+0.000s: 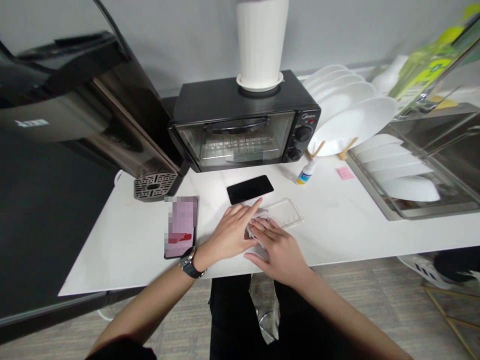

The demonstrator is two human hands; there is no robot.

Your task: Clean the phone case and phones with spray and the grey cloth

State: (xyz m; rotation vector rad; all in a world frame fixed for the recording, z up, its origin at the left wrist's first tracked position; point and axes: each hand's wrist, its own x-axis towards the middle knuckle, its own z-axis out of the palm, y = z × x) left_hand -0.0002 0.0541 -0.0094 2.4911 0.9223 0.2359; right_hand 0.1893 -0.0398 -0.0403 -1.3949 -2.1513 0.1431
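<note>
So the left hand [230, 230] has its thumb and forefinger spread pretty wide, and the right hand [281, 247] is right up against it, fingers bent down over a pale crumpled bit [261, 214] of something; can't tell if those fingers are actually pinching it. There's a dark watch [192, 263] on the left wrist. The clear phone case [287, 212] lies on the white counter [333, 235], poking out past the right hand's fingertips, its near end hidden under the hands. A black phone [250, 190] sits just beyond the left forefinger, and another phone [183, 220] with a pinkish lit screen lies near the watch. Farther out there's a little bottle [305, 172] standing near a pink sticky note [345, 173], then a black toaster oven [240, 142] with a white pot [261, 42] on top. Plates [356, 120] lean in a rack beside it, white dishes [408, 187] sit in the sink [393, 214], and a tall drinks machine [90, 112] stands off to the left.
</note>
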